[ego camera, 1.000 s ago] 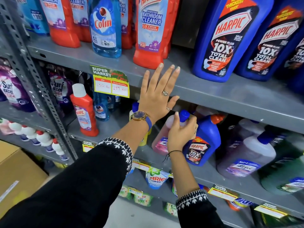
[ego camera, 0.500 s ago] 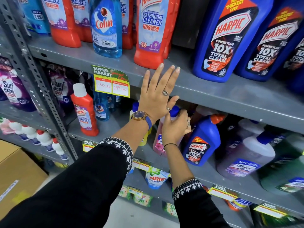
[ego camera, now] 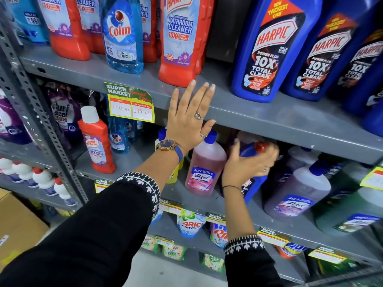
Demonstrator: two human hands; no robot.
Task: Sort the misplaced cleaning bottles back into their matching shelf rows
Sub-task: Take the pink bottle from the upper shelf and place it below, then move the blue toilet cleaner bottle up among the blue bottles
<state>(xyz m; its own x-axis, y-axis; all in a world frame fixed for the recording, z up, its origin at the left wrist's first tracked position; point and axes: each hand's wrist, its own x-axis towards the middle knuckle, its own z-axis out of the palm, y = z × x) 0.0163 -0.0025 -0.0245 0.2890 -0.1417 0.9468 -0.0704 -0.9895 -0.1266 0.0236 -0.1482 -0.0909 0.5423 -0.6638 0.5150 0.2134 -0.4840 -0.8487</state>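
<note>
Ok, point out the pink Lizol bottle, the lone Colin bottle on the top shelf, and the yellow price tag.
Pink Lizol bottle (ego camera: 204,162): head view, on its pink body above the label.
Colin bottle (ego camera: 121,32): head view, on its front label.
Yellow price tag (ego camera: 131,104): head view, on its middle.

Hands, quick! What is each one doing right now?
Left hand: open, flat against the upper shelf edge, holding nothing.
Right hand: wrapped around the small blue Harpic bottle; blurred, grip unclear.
</note>
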